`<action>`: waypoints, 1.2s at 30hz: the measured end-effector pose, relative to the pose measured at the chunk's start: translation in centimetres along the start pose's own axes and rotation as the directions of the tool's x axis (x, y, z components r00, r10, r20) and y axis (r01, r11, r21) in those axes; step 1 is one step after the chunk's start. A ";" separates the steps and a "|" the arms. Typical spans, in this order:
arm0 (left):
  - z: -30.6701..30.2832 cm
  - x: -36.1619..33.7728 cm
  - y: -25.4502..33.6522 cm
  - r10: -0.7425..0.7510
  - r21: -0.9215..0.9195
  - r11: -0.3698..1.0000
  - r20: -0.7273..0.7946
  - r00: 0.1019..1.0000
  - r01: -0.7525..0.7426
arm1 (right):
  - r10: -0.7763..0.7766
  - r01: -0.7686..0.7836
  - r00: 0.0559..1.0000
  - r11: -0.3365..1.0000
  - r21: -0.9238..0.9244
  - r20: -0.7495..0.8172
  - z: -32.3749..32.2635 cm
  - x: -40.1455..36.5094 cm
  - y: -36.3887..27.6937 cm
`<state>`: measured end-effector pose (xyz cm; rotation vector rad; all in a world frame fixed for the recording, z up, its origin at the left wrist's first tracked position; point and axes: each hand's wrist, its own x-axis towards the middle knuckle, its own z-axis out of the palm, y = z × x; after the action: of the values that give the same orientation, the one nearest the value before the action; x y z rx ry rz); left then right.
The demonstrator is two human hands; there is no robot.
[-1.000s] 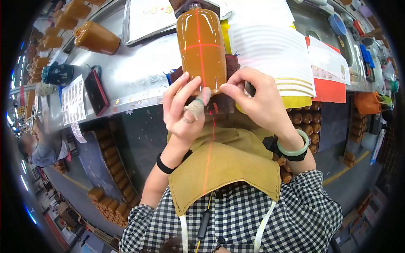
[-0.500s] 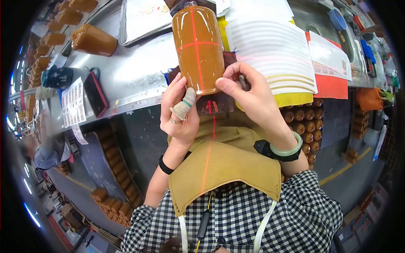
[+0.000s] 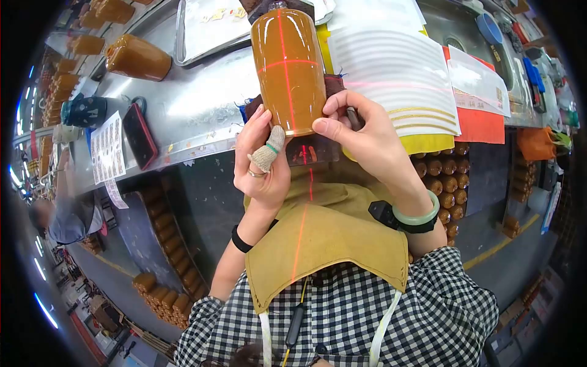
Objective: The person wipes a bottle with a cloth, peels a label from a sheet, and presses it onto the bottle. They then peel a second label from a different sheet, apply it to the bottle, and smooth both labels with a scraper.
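Note:
A glossy brown bottle [image 3: 290, 73] lies with its neck pointing away from me and its base toward me. Red laser lines cross on its surface. My left hand [image 3: 264, 162] cups the left side of the base, its thumb in a knitted finger cover [image 3: 267, 153] at the rim. On the right, my right hand [image 3: 361, 131] has its thumb and index finger closed at the base edge. Something small and dark [image 3: 354, 118] shows among its curled fingers. A thin gold band [image 3: 299, 133] runs along the base rim. Dark padding [image 3: 334, 85] lies under the bottle.
White sheets with gold strips [image 3: 422, 116] lie to the right on yellow and red sheets. On the left are a second brown bottle [image 3: 138, 57], a phone [image 3: 140, 137], a printed sheet [image 3: 107, 148] and a metal tray [image 3: 178, 37]. Another person [image 3: 73, 214] is at far left.

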<state>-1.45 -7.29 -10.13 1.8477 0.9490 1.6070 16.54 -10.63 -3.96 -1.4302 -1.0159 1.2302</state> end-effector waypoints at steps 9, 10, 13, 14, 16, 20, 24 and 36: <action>-0.1 -0.1 -0.2 -0.001 0.009 1.000 0.011 1.000 0.001 | 0.008 0.001 0.996 0.995 0.099 -0.087 0.2 0.2 -0.2; 0.0 -0.1 -0.1 0.000 0.009 1.000 0.013 1.000 0.000 | 0.061 -0.058 0.997 0.997 0.054 -0.053 0.2 -0.1 -0.7; -0.1 -0.1 -0.2 -0.001 0.010 1.000 0.018 1.000 0.001 | 0.018 -0.022 0.998 0.996 -0.083 -0.055 0.4 -0.2 0.2; -0.1 -0.2 -0.3 0.003 0.001 1.000 0.016 1.000 -0.003 | -0.001 -0.002 0.998 0.999 -0.040 -0.063 0.4 -0.1 0.2; -0.1 -0.1 -0.3 0.008 -0.008 1.000 0.015 1.000 -0.008 | -0.053 0.053 0.996 0.999 0.004 -0.075 0.4 0.1 0.5; 0.0 -0.2 -0.2 0.014 0.015 1.000 0.029 0.999 -0.014 | 0.042 -0.042 0.999 0.999 0.009 -0.024 0.5 -0.5 -0.2; -0.2 -0.2 -0.3 0.020 0.035 0.999 0.041 0.999 -0.022 | 0.024 -0.023 0.999 0.999 0.049 -0.024 0.4 -0.4 -0.1; -0.1 -0.1 -0.2 0.052 0.071 0.996 0.033 0.998 -0.054 | -0.015 0.014 0.999 1.000 -0.020 -0.035 0.4 -0.3 0.3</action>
<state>-1.55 -7.23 -10.33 1.9563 0.9631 1.5893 16.15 -10.92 -4.20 -1.4525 -1.0152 1.1835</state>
